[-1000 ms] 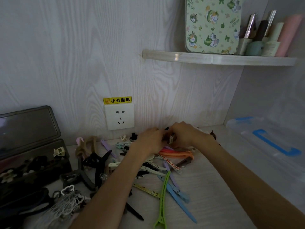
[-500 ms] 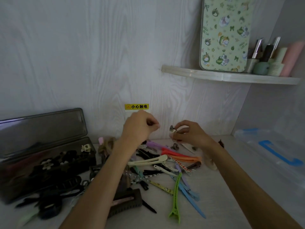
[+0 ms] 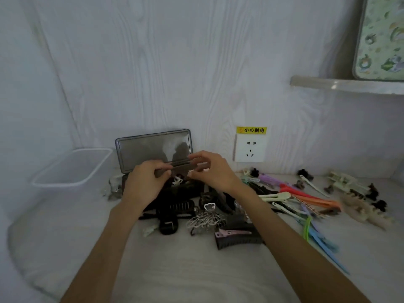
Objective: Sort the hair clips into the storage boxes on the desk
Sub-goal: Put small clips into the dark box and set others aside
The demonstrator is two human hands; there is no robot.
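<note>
Dim, flat, bluish light. Edges bow with wide-angle distortion. The hands [image 3: 185,173] look soft with motion blur.

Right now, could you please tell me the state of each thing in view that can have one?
Dark rectangular storage tin: lid open, propped upright against the wall.
Clear plastic storage box: uncovered, nothing visible inside.
White wall socket: nothing plugged in.
Left hand: pinching a small dark clip above the tin.
Right hand: pinching a small pale clip.
Colourful long hair clips: loose, piled on the desk.
</note>
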